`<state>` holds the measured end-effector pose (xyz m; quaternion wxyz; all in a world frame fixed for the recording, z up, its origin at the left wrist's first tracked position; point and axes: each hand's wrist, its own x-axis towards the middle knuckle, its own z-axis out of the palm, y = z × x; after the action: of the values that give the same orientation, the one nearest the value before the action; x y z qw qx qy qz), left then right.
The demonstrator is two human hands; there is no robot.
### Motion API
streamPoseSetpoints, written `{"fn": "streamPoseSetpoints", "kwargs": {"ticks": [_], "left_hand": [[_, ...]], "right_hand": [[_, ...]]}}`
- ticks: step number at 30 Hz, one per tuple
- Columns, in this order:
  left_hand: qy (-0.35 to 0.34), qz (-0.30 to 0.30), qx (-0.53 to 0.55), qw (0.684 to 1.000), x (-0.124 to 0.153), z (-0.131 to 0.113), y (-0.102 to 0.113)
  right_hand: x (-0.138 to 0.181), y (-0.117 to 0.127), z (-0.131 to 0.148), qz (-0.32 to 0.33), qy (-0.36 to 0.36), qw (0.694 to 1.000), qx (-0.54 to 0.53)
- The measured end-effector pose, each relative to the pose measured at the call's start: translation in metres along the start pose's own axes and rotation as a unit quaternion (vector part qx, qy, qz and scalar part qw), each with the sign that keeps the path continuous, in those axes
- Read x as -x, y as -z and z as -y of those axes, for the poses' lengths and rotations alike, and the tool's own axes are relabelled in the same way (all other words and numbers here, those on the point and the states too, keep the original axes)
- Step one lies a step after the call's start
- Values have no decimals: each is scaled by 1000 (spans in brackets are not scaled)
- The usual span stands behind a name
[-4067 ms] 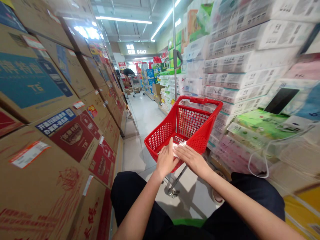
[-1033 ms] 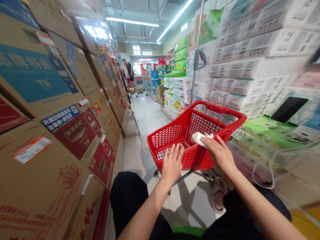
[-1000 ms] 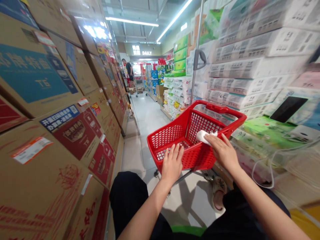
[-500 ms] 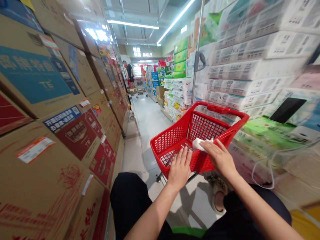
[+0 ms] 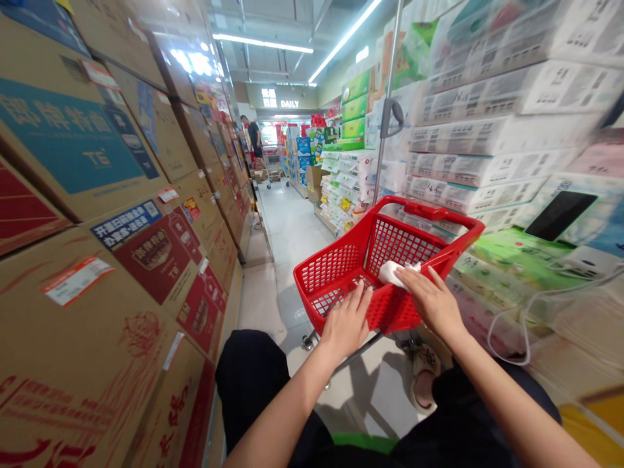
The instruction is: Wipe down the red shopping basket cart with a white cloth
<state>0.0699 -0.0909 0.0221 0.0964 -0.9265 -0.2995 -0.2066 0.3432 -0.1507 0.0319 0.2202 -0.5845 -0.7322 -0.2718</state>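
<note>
Bright ceiling tubes [image 5: 263, 43], smeared right edge

Cartons [image 5: 136, 253] rise at left — a dark phone [image 5: 560, 216] among packs [image 5: 517, 253] opposite.

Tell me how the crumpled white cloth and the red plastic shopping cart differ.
The crumpled white cloth is small; the red plastic shopping cart is far larger. The cloth is bunched and soft-looking; the cart has a stiff, perforated shape. The cloth sits under the right hand; the cart stands on wheels. Both are in front of the person.
</note>
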Motion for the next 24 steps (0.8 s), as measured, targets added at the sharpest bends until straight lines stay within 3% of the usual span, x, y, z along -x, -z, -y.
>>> {"fn": "streamPoseSetpoints", "kwargs": {"ticks": [4,7,14,17,20,24], "left_hand": [[-19,-20,7,1000,-2,22,9],[15,-33,7,999,-5,27,4],[41,-25,26,998,-7,27,-8],[39,-27,32,998,-4,28,-6],[32,-28,43,998,-1,27,-4],[27,-32,52,998,0,24,-4]], "right_hand": [[-3,3,-45,-31,-47,998,37],[-8,-6,-49,-39,-60,997,42],[-10,-28,35,-16,-17,1000,-16],[-7,-23,51,1,20,999,-39],[-5,-11,28,17,35,999,-33],[-2,-3,-23,-25,-34,999,12]]}}
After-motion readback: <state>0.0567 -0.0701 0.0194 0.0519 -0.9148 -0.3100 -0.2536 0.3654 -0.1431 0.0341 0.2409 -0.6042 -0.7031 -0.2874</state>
